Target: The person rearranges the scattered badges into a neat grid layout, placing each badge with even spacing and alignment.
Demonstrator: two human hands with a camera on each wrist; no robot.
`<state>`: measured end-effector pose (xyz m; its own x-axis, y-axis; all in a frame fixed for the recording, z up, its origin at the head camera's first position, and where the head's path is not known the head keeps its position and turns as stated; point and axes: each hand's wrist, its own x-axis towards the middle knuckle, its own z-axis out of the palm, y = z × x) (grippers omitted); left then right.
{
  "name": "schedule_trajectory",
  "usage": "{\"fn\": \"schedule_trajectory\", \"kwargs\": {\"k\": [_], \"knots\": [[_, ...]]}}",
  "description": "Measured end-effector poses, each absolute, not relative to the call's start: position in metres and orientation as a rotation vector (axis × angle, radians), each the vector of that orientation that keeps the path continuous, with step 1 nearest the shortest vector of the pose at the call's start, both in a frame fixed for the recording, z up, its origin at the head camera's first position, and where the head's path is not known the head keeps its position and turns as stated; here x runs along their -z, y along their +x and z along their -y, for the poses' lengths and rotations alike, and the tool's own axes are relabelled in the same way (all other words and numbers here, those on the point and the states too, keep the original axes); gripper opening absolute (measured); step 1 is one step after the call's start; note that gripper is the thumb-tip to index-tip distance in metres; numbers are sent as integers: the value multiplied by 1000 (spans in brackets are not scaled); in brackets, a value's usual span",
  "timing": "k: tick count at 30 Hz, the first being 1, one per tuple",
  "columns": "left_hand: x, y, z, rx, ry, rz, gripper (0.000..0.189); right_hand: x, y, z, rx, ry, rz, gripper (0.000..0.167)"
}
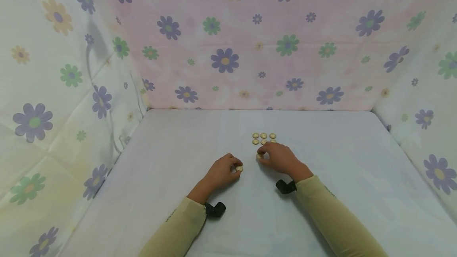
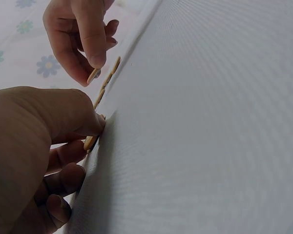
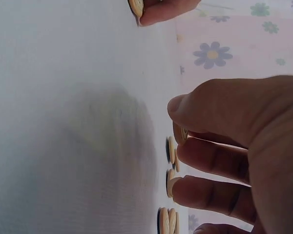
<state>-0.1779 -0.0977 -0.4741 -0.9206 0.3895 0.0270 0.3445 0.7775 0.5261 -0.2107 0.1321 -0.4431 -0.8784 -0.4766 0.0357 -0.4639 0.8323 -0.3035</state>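
My left hand [image 1: 223, 172] is low over the white table and pinches a small round wooden disc [image 1: 239, 168] between thumb and fingers. In the left wrist view that disc [image 2: 89, 143] is right at the table surface, partly covered by the thumb. Farther forward and to the right, my right hand [image 1: 283, 160] pinches a second disc [image 1: 260, 156]. The right wrist view shows this disc [image 3: 181, 134] tilted on edge between thumb and index finger. Just beyond the right hand lie several similar discs [image 1: 263, 135] in two rows of three, the nearer row partly hidden by its fingers.
A white table [image 1: 178, 138] spreads under both arms. Flowered cloth [image 1: 228, 31] hangs behind it and along both sides. Each wrist carries a black camera mount, one by the left sleeve [image 1: 175, 225], the other by the right sleeve [image 1: 335, 217].
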Motion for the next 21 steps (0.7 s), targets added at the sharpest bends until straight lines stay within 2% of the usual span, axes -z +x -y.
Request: {"fn": "schedule_trajectory", "kwargs": {"k": [21], "knots": [[474,-177,97,-828,599,-2890,20,445,-228,-136,466,-617,-2974,31]]}}
